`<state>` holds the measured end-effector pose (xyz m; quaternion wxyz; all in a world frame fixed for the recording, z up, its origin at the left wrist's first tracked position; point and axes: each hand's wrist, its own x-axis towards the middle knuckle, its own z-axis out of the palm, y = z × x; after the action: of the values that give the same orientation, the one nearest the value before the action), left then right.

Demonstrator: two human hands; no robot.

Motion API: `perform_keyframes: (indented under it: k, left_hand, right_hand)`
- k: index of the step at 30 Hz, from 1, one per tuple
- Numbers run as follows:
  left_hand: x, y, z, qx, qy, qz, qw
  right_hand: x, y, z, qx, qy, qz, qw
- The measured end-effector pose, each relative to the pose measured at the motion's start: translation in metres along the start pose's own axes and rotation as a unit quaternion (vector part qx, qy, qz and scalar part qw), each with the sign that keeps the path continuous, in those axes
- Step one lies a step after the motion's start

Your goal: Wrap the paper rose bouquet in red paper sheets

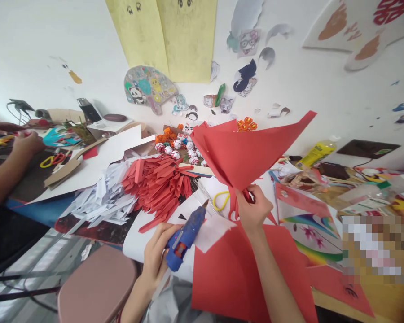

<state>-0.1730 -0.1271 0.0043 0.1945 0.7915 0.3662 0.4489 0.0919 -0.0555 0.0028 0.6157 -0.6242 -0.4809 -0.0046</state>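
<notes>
A blue glue gun is held in my left hand, its tip pointing up and to the right. My right hand pinches the lower end of a folded red paper cone, which flares upward. Below my right forearm lies a large red sheet. Yellow-handled scissors rest between the hands, partly covered. Left of centre is a pile of red paper strips, beside a pile of white strips.
Red-and-white paper balls and orange flowers stand at the back. Another person's hand works at the far left. A yellow bottle lies at right, a dark tablet behind it. A pink stool stands at lower left.
</notes>
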Motion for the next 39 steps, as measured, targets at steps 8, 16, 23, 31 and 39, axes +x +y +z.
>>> perform_keyframes:
  k: [8,16,23,31,39]
  left_hand:
    - [0.025,0.034,0.0,0.034,0.005,-0.005,0.999]
    - [0.021,0.038,0.0,0.092,0.029,0.005,0.995]
    - [0.016,0.04,0.0,0.122,0.024,-0.049,0.991]
    - [0.016,0.043,-0.004,0.095,0.016,-0.077,0.992]
    - [0.021,0.05,-0.004,0.085,0.017,-0.092,0.992]
  right_hand:
    - [-0.002,-0.005,0.001,-0.028,-0.021,-0.05,0.998]
    - [-0.006,-0.006,0.005,-0.046,-0.012,-0.171,0.984]
    - [-0.008,-0.006,0.005,-0.056,-0.032,-0.199,0.978]
    - [0.002,-0.015,0.0,-0.014,-0.076,-0.298,0.951]
    - [0.005,-0.015,-0.004,-0.019,-0.107,-0.348,0.931]
